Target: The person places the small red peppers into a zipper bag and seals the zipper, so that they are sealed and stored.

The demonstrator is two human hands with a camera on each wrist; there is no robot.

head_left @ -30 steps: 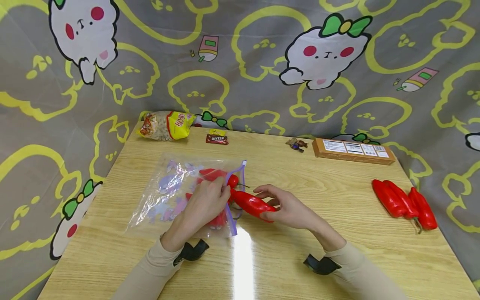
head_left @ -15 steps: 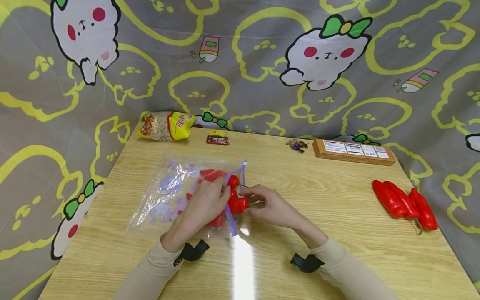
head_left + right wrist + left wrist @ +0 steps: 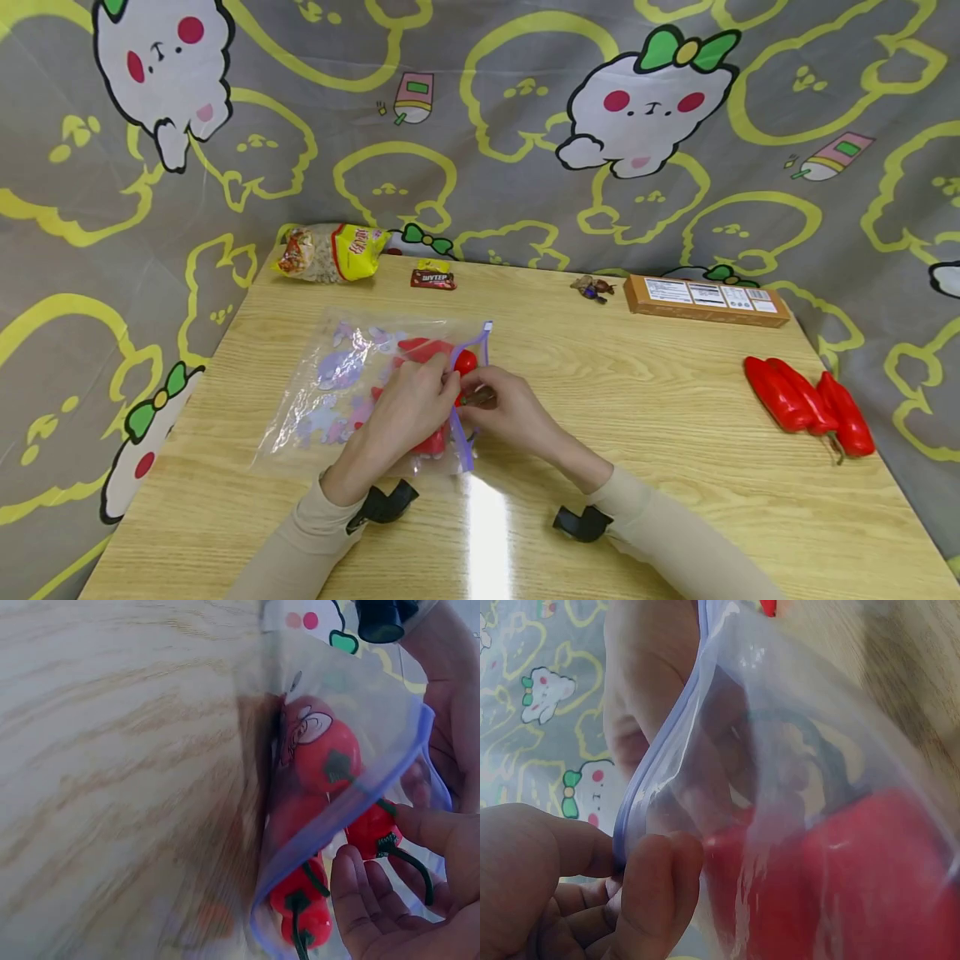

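Note:
A clear zip bag [image 3: 467, 446] with a purple strip and pastel prints lies on the table, mouth facing right. Several red peppers [image 3: 330, 754] with green stems are inside it. My left hand [image 3: 416, 396] pinches the strip at the bag's mouth, thumb against fingers, as the left wrist view shows. My right hand [image 3: 517, 412] is at the opening and holds one red pepper [image 3: 367, 832] between thumb and fingers, its stem towards the palm. From the left wrist, the right hand [image 3: 641, 675] shows partly through the plastic.
Three long red peppers [image 3: 776, 396] lie at the table's right side. Along the back edge are a yellow-labelled food packet [image 3: 330, 252], a small dark red bar [image 3: 433, 280], a small brown and blue item [image 3: 594, 289] and a brown box [image 3: 705, 302]. A patterned cloth hangs behind.
My right hand has moved left with the pepper, from outside the bag to its mouth, and most of that pepper has gone inside. The left hand keeps its hold on the strip.

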